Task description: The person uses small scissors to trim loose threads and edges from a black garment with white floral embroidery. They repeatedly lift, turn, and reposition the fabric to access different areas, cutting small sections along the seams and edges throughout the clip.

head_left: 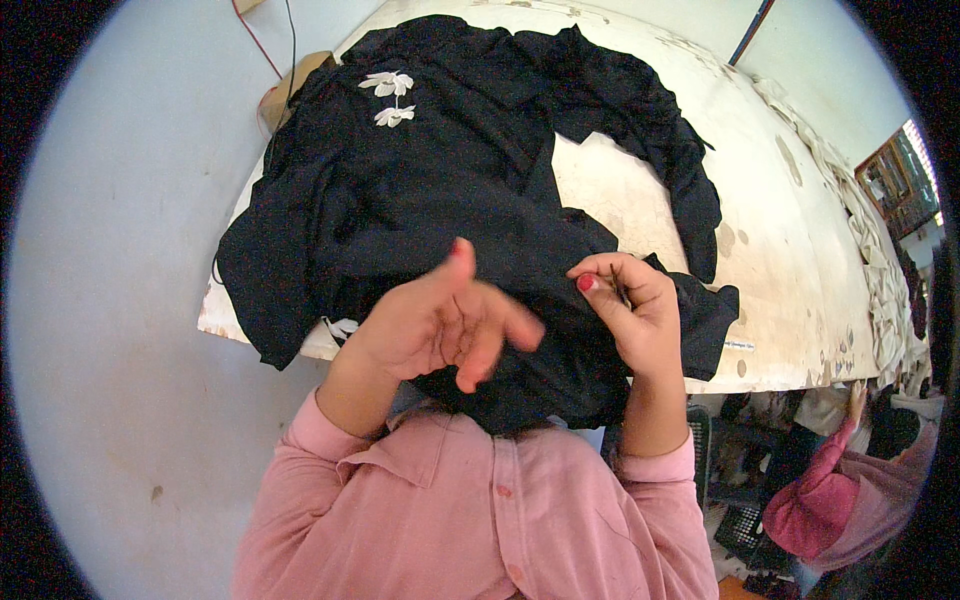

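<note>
A black garment (430,190) with long sleeves lies spread over the table and hangs down over its near edge in front of me. Two white flower shapes (387,84) show on its upper left part. Above the near part of the cloth, my left hand (450,325) is open, fingers apart and partly smeared by motion. My right hand (635,305) is closed in a pinch over the black cloth at the right. A small dark thing shows between its fingers, too small to name.
The pale, stained table (770,260) has a bunched cream cloth (870,260) along its right side. A brown box (300,85) stands against the wall at the far left. At the lower right is another person (830,500) in pink, near dark crates (740,525).
</note>
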Motion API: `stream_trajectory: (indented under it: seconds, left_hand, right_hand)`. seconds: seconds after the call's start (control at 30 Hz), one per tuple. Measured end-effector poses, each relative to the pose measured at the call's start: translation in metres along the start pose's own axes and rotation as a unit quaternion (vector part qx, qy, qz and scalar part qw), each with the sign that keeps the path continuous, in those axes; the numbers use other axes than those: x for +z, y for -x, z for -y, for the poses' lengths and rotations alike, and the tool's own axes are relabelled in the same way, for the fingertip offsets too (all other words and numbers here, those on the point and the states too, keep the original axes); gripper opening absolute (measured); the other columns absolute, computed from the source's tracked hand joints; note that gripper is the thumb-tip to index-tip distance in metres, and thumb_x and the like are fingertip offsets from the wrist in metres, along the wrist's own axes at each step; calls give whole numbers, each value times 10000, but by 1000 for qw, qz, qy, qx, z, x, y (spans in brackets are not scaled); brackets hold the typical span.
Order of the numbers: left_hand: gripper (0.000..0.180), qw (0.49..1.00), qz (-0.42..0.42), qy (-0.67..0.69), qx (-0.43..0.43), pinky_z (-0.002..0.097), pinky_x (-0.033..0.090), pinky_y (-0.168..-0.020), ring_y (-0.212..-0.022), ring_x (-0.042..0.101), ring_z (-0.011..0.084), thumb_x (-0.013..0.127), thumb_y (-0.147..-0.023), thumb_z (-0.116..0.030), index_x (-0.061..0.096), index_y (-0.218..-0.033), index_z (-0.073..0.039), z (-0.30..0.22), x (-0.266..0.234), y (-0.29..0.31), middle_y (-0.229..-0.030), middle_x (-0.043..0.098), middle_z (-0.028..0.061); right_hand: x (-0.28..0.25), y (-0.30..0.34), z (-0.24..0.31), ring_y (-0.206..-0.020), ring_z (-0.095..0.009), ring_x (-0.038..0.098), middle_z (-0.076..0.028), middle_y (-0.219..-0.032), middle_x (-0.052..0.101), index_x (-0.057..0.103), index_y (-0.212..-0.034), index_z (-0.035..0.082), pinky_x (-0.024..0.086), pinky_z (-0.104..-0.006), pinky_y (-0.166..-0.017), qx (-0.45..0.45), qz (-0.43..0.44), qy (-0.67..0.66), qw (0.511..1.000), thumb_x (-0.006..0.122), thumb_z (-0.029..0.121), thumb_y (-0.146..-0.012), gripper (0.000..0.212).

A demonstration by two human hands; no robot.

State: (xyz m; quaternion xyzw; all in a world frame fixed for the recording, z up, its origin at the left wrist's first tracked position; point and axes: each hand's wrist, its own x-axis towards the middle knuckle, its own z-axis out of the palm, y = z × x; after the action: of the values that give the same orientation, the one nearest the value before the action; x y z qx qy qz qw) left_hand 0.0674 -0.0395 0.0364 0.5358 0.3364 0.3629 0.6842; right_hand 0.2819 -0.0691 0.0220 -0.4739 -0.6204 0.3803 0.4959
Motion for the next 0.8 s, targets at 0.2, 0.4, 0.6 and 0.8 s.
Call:
stream_trajectory:
  seconds: [0.2,0.4,0.6,0.8]
  left_hand:
    - [533,782,-98,-488,375,361,412,-884,-1032,585,214,686,-806,-331,541,-1268,-107,-18,7,-7,-1230,553,79]
    - [216,879,70,-375,288,294,435,-719,-731,583,204,753,-736,-133,673,-908,-29,-25,-9,-21,-776,611,68]
    - [192,970,58,-187,145,235,467,-700,-798,587,80,695,-834,-117,666,-956,29,-17,-6,-21,-855,669,51]
    - [185,966,83,-188,154,229,473,-716,-813,599,80,688,-832,-99,672,-968,26,-9,-9,-25,-894,681,60]
  right_hand:
    - [1,-1,14,-694,-21,488,52,-756,590,660,-917,12,394,-186,-625,37,-1,-61,997,630,79,-867,88]
    - [-9,2,25,-707,-28,508,35,-774,612,658,-908,12,399,-188,-647,20,-24,-51,998,629,59,-858,75]
    - [-4,-11,20,-775,-184,587,-94,-884,582,641,-993,30,450,-265,-674,-184,-152,240,941,658,7,-742,253]
    - [6,-10,30,-773,-187,584,-97,-883,578,661,-980,31,452,-260,-670,-198,-66,186,960,651,-27,-704,282]
